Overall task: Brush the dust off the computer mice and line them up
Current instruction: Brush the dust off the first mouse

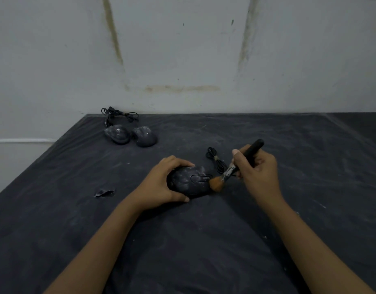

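Left hand (159, 183) fingers curled around dusty mouse (190, 180); right hand (256, 168) gripping brush (235, 166), bristles touching the mouse's front; two mice (131, 135) lie beyond.

Dusty black mouse (189, 180) (brush (229, 172) at front)

In front of you is a pale wall (183, 49) with brown streaks (113, 32). The bench (322, 158), covered by a dark dusty cloth (204, 240), meets it at the far edge. Light is dim.
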